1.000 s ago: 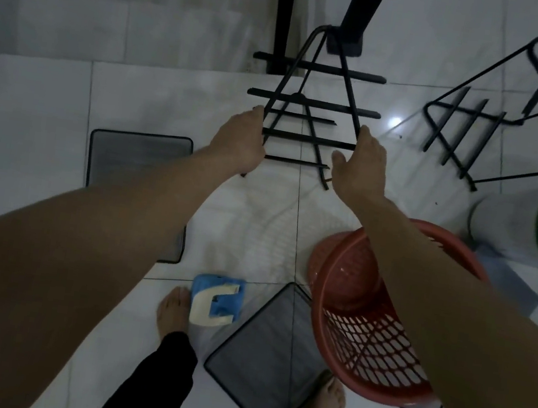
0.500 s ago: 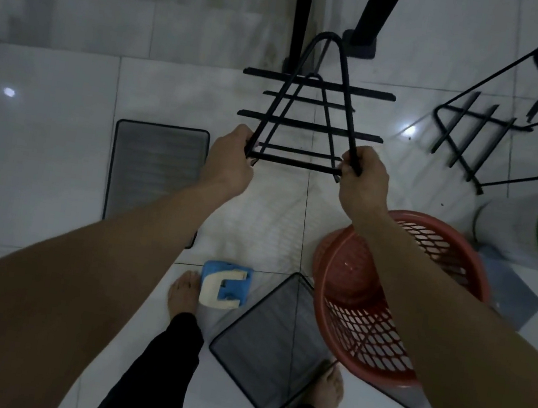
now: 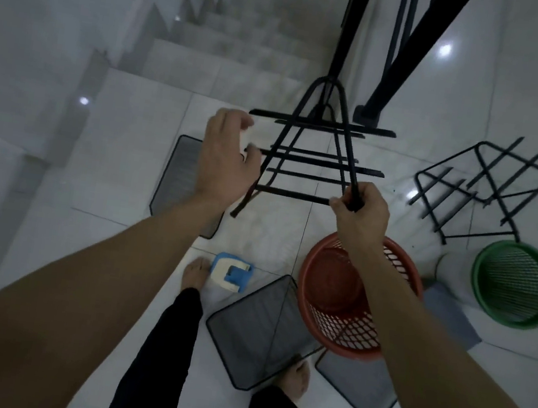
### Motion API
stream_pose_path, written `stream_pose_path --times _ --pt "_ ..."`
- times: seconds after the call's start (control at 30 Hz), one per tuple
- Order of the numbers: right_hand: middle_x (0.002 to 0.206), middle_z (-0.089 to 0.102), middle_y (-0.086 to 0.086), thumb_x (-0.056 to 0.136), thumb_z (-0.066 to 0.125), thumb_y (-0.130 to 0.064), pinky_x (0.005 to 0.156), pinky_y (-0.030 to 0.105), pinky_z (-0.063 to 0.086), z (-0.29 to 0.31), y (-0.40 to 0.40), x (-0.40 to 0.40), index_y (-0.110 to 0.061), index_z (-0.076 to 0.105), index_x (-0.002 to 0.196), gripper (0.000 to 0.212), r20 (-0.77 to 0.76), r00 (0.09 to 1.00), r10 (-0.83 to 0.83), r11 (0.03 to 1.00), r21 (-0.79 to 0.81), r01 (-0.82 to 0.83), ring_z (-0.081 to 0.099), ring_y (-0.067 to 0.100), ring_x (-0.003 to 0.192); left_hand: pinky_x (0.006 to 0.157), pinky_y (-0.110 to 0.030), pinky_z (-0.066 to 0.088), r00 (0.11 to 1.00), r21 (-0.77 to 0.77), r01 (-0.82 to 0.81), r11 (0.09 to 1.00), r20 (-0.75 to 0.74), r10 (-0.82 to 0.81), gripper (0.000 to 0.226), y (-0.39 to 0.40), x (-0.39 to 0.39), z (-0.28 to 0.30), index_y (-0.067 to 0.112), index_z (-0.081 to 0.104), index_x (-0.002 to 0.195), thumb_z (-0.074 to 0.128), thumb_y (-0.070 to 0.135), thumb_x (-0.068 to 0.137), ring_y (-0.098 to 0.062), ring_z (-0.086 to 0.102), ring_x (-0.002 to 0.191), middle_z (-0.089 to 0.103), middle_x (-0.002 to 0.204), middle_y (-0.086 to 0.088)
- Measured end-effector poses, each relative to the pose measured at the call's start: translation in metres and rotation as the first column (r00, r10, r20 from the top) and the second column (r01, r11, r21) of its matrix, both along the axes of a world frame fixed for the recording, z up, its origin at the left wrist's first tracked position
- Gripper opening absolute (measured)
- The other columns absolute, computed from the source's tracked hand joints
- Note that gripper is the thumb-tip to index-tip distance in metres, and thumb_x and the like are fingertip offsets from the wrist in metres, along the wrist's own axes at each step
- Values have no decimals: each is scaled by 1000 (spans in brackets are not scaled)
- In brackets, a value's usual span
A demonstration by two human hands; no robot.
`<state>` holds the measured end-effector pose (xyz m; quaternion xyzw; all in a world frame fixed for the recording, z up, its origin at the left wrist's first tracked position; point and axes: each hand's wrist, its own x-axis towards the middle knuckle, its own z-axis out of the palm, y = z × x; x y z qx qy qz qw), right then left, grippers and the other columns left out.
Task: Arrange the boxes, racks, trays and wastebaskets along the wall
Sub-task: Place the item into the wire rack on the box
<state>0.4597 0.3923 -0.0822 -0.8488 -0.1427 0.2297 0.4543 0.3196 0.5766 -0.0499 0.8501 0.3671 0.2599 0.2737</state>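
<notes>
Black A-shaped metal rack, centre of the frame: thin tubular legs meeting in a rounded apex, flat horizontal slats across them, matt finish. It stands off the glossy white tiled floor at the near end, apex pointing toward the stairs in the upper half of the frame.

Right hand, centre right: fingers curled tightly round the rack's right leg at its lower end. Left hand, centre left: open, fingers spread and slightly blurred, just beside the rack's left leg; whether it touches the leg cannot be told.

Second black wire rack, right of centre: lying tilted on the floor, angular frame with short crossbars.

Round green mesh wastebasket, right edge: on its side, mouth toward the camera, fine plastic weave.

Round red plastic wastebasket, lower centre right: lattice wall, tipped over, partly hidden by the right forearm.

Flat grey mesh tray, left of centre: rectangular, dark rim, partly covered by the left forearm.

Two dark square mesh trays, lower centre and lower right: the second largely hidden under the red wastebasket.

Small blue and white object, by the left foot: kind unclear.

Black stair railing, top right: cut off by the frame.
</notes>
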Motion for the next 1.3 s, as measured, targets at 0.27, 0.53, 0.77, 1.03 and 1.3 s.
stream_pose_path --times 0.27,0.53,0.77,1.03,1.3 --pt "86 66 0 81 76 -14 79 27 53 90 -75 -36 -12 62 91 18 10 958 287 957 -40 -286 64 14 84 97 -30 44 961 -283 60 957 -242 -132 53 -54 -30 102 17 39 142 58 33 95 -20 57 116 62 126 -4" --pt "86 64 -2 83 74 -12 64 3 39 151 -138 -99 -11 58 92 19 -16 861 509 855 -107 -508 58 7 78 93 -43 49 947 -468 15 883 -277 -163 25 -124 -131 149 20 53 109 69 19 90 -24 62 101 63 107 -1" --pt "87 64 1 81 70 -9 66 23 42 187 -171 -165 -9 60 96 18 26 847 531 836 -181 -518 58 15 80 90 -33 47 954 -437 -42 898 -285 -95 32 -181 -204 189 19 52 117 68 19 90 -20 62 102 62 104 7" --pt "123 48 9 82 67 -17 91 38 42 258 -229 -280 -14 49 126 48 425 828 366 930 -164 -328 44 24 112 77 -33 44 947 -276 -92 957 -321 -2 35 -266 -299 247 17 51 113 69 33 88 -21 59 94 65 107 1" --pt "152 30 9 95 49 -53 103 43 37 325 -282 -394 -37 31 149 60 212 867 452 892 -85 -444 35 30 134 62 -33 37 944 -64 -62 996 -326 38 36 -372 -396 298 15 49 104 69 38 86 -26 60 78 65 91 -2"
